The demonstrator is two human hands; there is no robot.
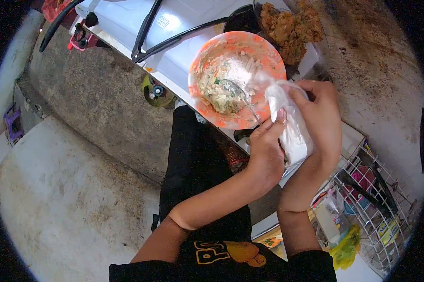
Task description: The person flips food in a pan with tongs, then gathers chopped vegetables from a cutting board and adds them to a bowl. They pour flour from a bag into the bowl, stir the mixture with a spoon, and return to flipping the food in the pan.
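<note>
A clear plastic bag of white powder [296,141] is between my two hands, its mouth tilted over the bowl's right side. My left hand [267,152] is closed on the bag's near side, its fingertips right at the spoon's handle. My right hand [322,110] pinches the bag's upper edge. White powder appears as a blur by the bag's mouth. The orange-and-white bowl [199,58] contains a thick pale batter [226,103] with green bits. A metal spoon [234,88] rests in it, handle towards my left hand.
Brown fried pieces [292,30] are piled beyond the bowl, at the white worktop's [113,16] far side. Long black bars [174,43] cross the worktop. A green gas cylinder [156,93] stands on the floor below. Right of me is a wire rack [376,207] with kitchen items.
</note>
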